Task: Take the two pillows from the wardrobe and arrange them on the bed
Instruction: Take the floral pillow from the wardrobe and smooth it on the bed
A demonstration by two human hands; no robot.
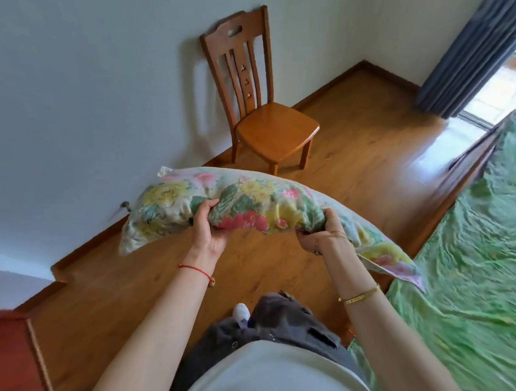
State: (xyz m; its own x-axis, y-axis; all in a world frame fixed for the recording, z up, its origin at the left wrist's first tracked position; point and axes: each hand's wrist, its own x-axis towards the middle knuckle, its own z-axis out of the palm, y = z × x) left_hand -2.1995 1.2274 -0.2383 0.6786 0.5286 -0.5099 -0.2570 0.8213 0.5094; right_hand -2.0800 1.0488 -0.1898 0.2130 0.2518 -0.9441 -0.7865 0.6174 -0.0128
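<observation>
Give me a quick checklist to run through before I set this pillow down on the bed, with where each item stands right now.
1. Left hand gripping the pillow: ok, fingers curled into its near edge.
2. Right hand gripping it: ok.
3. Pillow over the bed: not ok, it hangs mostly over the floor; only its right corner reaches the bed.
4. Chair out of the way: ok, it stands by the wall, away from the bed.
5. Head end of the bed free: cannot tell, out of view.
6. Second pillow ready: cannot tell, not in view.
</observation>
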